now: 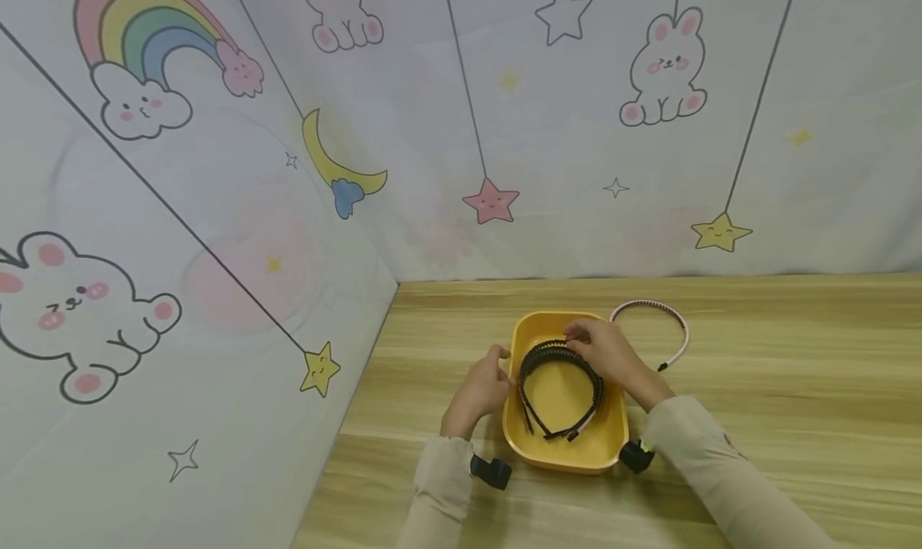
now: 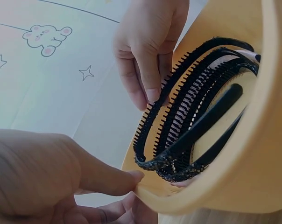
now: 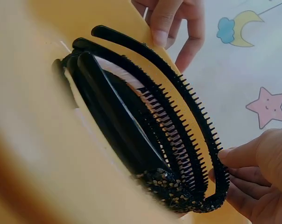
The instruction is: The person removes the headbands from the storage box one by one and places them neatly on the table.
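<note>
Several black toothed headbands (image 1: 592,413) are nested together in a yellow plastic bin (image 1: 565,462). Some carry dark glittery trim (image 3: 166,189), and a pale pink one (image 3: 120,70) shows among them. My right hand (image 1: 605,353) reaches over the far side and pinches the outermost black headband (image 3: 197,109) between thumb and fingers. At the bin's left edge, my left hand (image 1: 481,385) grips the rim, its thumb (image 2: 115,181) on top and its fingers curled outside. Bin wall and overlapping bands hide parts of the lower headbands.
A pale pink headband (image 1: 684,333) lies on the wood-grain table (image 1: 792,389), behind and right of the bin. White cloth walls (image 1: 576,149) printed with rabbits and stars border the table at the back and left.
</note>
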### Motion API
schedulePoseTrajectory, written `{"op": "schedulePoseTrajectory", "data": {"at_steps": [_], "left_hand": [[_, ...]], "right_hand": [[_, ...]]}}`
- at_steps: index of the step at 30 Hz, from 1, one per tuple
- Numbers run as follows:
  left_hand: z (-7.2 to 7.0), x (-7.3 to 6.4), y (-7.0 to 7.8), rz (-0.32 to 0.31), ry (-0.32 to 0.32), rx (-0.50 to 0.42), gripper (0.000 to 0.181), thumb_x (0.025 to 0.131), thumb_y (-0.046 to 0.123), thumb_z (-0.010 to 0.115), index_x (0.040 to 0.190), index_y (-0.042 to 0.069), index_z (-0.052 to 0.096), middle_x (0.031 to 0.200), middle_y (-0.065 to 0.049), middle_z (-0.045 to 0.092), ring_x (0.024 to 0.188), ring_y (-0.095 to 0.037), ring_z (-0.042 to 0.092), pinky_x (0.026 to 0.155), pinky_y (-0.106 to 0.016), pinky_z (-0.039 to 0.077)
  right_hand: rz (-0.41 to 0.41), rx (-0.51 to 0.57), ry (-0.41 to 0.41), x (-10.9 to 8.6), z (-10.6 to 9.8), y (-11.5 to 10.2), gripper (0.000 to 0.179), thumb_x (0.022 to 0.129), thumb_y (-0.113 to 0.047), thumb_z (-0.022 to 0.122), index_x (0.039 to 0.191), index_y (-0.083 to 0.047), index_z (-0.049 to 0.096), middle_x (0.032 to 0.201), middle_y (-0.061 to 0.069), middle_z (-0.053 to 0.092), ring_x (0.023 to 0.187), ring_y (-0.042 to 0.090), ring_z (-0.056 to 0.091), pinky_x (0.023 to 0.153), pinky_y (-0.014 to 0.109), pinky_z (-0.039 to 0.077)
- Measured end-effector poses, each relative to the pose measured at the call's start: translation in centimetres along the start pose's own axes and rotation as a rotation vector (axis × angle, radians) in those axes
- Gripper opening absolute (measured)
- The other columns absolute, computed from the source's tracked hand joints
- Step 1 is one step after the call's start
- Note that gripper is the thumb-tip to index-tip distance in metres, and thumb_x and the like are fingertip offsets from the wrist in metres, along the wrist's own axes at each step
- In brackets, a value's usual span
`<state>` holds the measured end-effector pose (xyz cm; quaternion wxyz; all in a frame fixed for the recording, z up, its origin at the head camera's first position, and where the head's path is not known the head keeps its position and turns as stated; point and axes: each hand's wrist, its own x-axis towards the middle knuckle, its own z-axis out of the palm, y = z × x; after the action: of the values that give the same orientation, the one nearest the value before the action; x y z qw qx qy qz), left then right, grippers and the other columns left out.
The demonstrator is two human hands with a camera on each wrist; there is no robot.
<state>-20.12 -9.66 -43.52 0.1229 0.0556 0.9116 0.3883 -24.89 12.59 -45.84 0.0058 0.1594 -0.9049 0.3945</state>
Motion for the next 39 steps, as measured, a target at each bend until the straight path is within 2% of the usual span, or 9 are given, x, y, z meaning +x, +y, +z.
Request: {"op": "schedulePoseTrajectory", "data": {"at_steps": [10,24,28,34,39], "left_hand": [[0.0,-0.1,-0.1,0.006,0.013,0.014,0.042,0.090,0.000,0.059,0.130,0.001,0.046,0.085,-0.010,0.061,0.071,-0.018,0.055,0.058,-0.029,0.045],[0.0,-0.2,-0.3,-0.002,0.006,0.003,0.043,0.090,0.002,0.059,0.131,0.002,0.045,0.086,-0.010,0.061,0.071,-0.018,0.056,0.059,-0.029,0.045],[-0.1,-0.3,-0.2,-0.006,0.004,0.000,0.043,0.091,0.002,0.059,0.132,0.003,0.045,0.085,-0.009,0.061,0.070,-0.018,0.055,0.058,-0.028,0.045],[0.0,-0.2,-0.1,-0.022,-0.002,-0.003,0.043,0.092,0.004,0.059,0.132,0.005,0.045,0.088,-0.009,0.060,0.072,-0.018,0.055,0.060,-0.029,0.045],[0.1,-0.1,0.0,0.000,0.005,0.000,0.043,0.091,0.002,0.059,0.131,0.002,0.045,0.085,-0.010,0.060,0.069,-0.018,0.055,0.057,-0.029,0.044]], "right_hand": [[-0.022,-0.019,0.026,0.5,-0.9,-0.7,0.020,0.093,-0.006,0.060,0.110,0.001,0.066,0.106,0.017,0.069,0.098,0.032,0.066,0.082,0.043,0.053],[-0.006,-0.033,-0.008,1.3,-2.5,-0.7,0.026,0.096,-0.009,0.057,0.119,0.001,0.063,0.112,0.018,0.067,0.104,0.033,0.063,0.087,0.045,0.051],[-0.005,-0.056,-0.003,1.5,-3.2,-0.7,0.026,0.096,-0.010,0.055,0.119,0.000,0.062,0.112,0.018,0.067,0.103,0.033,0.063,0.085,0.045,0.052],[0.029,-0.059,-0.014,2.1,-4.9,-0.2,0.027,0.098,-0.010,0.052,0.122,0.001,0.060,0.119,0.021,0.063,0.110,0.037,0.059,0.090,0.048,0.049],[0.032,-0.078,0.009,2.6,-6.4,0.6,0.028,0.099,-0.010,0.051,0.123,0.002,0.058,0.120,0.023,0.062,0.111,0.039,0.058,0.092,0.051,0.047]]}}
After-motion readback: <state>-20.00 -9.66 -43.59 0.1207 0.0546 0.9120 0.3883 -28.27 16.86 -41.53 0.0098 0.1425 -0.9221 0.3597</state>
